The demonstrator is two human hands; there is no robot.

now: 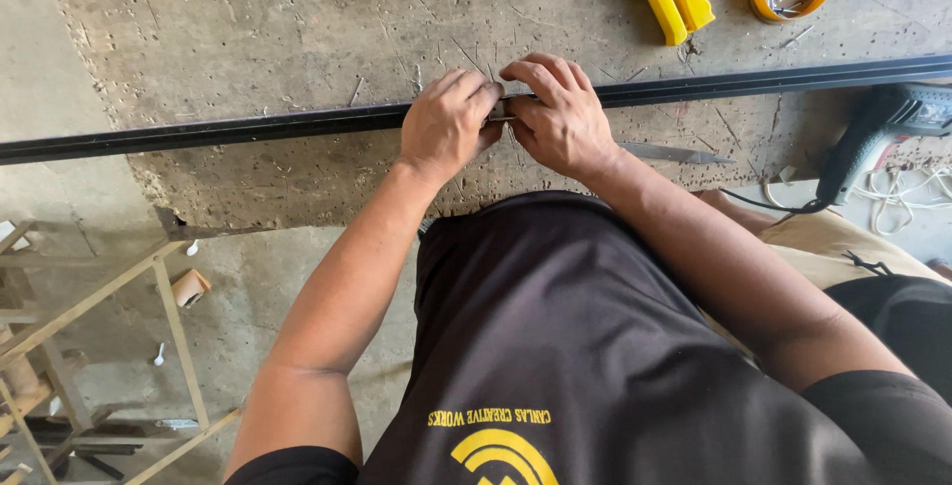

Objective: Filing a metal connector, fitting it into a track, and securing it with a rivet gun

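Both hands meet on the long black metal strip (248,129), which runs left-right across the workbench (198,39). Left hand (446,123) and right hand (560,113) are curled tight, pinching a small metal piece (501,111) right between them.

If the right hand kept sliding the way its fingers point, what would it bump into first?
The right hand points left along the dark rail, so it would most likely bump the left hand first; the two already touch.
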